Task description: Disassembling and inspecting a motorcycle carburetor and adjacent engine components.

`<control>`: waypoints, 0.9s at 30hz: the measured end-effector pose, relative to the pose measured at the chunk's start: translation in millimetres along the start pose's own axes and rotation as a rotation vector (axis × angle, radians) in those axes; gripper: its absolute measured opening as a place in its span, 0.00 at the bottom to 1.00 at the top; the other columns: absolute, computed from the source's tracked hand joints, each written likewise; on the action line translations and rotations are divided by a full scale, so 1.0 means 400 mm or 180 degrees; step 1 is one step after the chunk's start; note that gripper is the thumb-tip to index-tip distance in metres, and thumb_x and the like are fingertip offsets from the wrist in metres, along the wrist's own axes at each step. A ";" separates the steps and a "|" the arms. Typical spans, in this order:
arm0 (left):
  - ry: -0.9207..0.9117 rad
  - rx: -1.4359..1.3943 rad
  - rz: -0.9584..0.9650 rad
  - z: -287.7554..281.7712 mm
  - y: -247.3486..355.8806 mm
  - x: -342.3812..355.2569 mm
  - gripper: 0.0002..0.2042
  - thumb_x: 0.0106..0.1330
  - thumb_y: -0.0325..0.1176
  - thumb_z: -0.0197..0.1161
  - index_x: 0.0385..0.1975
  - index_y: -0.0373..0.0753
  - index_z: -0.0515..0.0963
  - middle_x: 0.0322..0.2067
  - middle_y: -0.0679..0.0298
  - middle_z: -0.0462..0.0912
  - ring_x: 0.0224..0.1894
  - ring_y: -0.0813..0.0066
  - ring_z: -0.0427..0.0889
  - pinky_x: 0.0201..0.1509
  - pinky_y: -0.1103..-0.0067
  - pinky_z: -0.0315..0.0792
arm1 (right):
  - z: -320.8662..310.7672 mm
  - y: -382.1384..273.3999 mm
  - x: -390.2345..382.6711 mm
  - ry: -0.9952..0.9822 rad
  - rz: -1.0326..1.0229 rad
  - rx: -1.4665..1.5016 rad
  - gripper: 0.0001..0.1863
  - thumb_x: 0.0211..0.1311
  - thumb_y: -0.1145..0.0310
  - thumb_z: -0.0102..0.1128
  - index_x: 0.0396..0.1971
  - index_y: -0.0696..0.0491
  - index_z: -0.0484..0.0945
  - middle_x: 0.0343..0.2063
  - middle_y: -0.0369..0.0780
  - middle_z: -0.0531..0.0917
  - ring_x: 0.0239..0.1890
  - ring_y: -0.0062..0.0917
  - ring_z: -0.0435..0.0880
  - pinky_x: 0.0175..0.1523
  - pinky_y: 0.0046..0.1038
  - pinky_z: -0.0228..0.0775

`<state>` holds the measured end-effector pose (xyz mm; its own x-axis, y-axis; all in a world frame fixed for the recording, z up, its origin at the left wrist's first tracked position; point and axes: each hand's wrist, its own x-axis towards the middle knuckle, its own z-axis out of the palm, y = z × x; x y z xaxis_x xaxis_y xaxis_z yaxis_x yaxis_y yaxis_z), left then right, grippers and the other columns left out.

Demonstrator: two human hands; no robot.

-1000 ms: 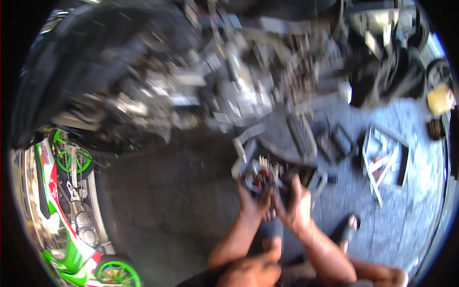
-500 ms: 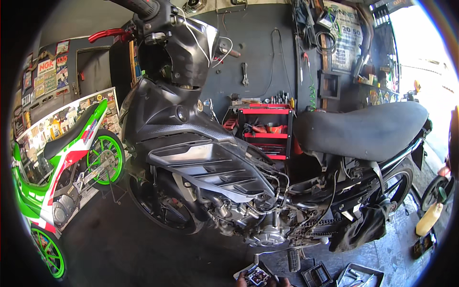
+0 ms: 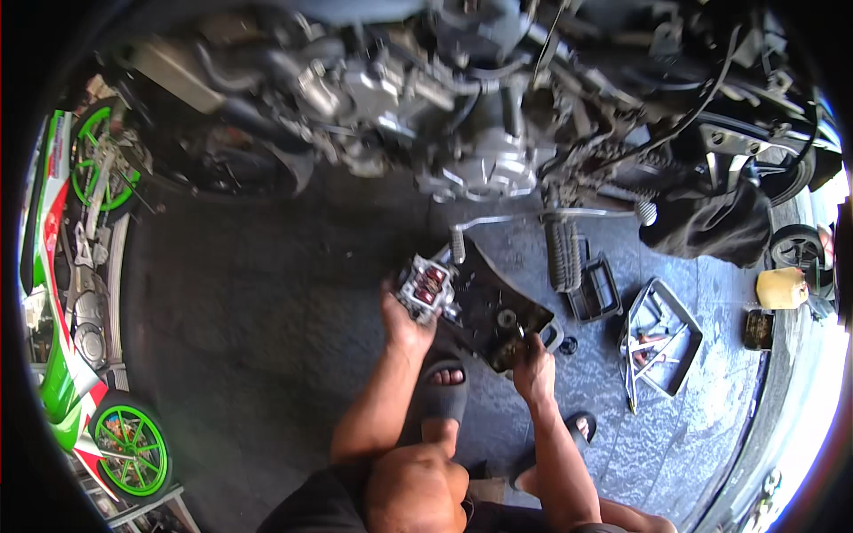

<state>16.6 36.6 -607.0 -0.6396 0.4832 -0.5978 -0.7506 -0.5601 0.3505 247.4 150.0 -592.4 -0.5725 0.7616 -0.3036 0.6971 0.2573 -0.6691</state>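
Note:
My left hand grips a silver cylinder head with red-brown parts inside, left of a dark, oily drip pan on the floor. My right hand is at the pan's lower right corner, fingers bent and closed; what they hold is hidden. A small dark ring lies beside the pan. Above them, a foot peg and a lever with a ribbed end stick out from the motorcycle's engine.
A tray of tools, an empty black frame-like bin and a yellow jug stand at the right. A green-wheeled motorbike is at the left. Black cloth hangs from the motorcycle. My sandalled foot is below the pan.
The view rose to the motorcycle and has come back down. My hands, together on the part a second ago, are now apart: the left carries it leftward, the right has moved to the pan.

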 end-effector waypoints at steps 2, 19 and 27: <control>-0.0025 0.0023 0.0069 0.004 -0.001 -0.016 0.20 0.74 0.52 0.46 0.44 0.47 0.82 0.40 0.66 0.87 0.43 0.67 0.86 0.45 0.65 0.81 | 0.029 0.033 0.012 -0.0073 -0.0113 -0.0115 0.16 0.65 0.65 0.56 0.49 0.57 0.76 0.34 0.58 0.84 0.38 0.57 0.83 0.41 0.53 0.74; 0.0046 -0.0169 -0.0151 -0.002 -0.033 -0.039 0.25 0.70 0.53 0.45 0.46 0.40 0.82 0.43 0.56 0.87 0.43 0.54 0.87 0.51 0.56 0.81 | 0.411 0.229 0.221 -0.0652 0.0175 0.0357 0.29 0.61 0.43 0.63 0.47 0.56 0.85 0.46 0.59 0.84 0.54 0.50 0.83 0.58 0.45 0.75; -0.0008 0.0006 0.0002 -0.035 0.019 -0.046 0.26 0.71 0.54 0.44 0.48 0.41 0.82 0.43 0.56 0.87 0.44 0.53 0.87 0.54 0.54 0.80 | 0.238 -0.009 0.134 -0.0513 0.0342 0.1539 0.19 0.67 0.59 0.63 0.45 0.61 0.84 0.36 0.51 0.88 0.41 0.37 0.87 0.48 0.36 0.75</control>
<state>25.0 14.1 -603.4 -0.6405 0.4846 -0.5957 -0.7506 -0.5591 0.3522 173.2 133.2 -670.9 -0.5945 0.6576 -0.4628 0.4984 -0.1503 -0.8538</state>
